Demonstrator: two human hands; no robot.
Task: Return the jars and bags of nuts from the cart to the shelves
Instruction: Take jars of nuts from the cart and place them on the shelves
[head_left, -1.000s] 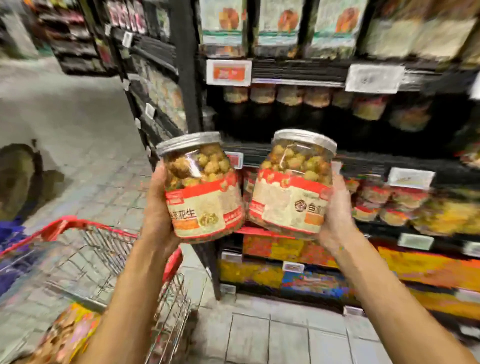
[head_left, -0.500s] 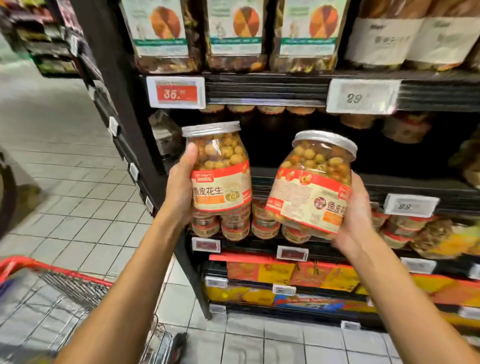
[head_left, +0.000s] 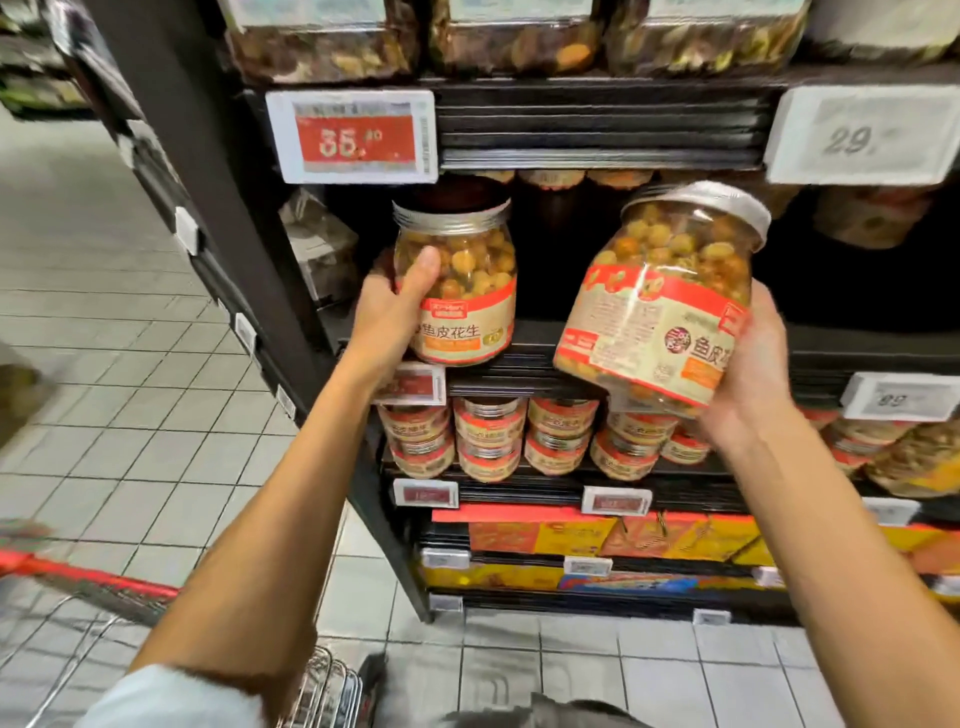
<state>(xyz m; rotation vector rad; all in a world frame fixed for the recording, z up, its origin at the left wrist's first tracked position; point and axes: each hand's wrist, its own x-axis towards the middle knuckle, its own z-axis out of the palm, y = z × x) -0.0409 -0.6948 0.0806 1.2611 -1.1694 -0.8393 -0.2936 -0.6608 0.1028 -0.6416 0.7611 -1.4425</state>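
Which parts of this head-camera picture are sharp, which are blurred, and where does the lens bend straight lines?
Head view: the left jar label reads sharp, the tilted right jar is slightly smeared. Head view: the cart and nearby floor are motion-blurred. Head view: the shelf upright leans, bent by the wide lens; the recess behind the jars is dark.

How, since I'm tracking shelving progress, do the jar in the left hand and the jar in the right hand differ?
The left jar stands upright; the right jar is tilted, lid toward the right. The left jar's base is level with the shelf edge; the right jar hangs lower, in front of it. The left hand grips its jar's side; the right hand cups its jar's lower side. Both are clear, silver-lidded, red-and-beige labelled.
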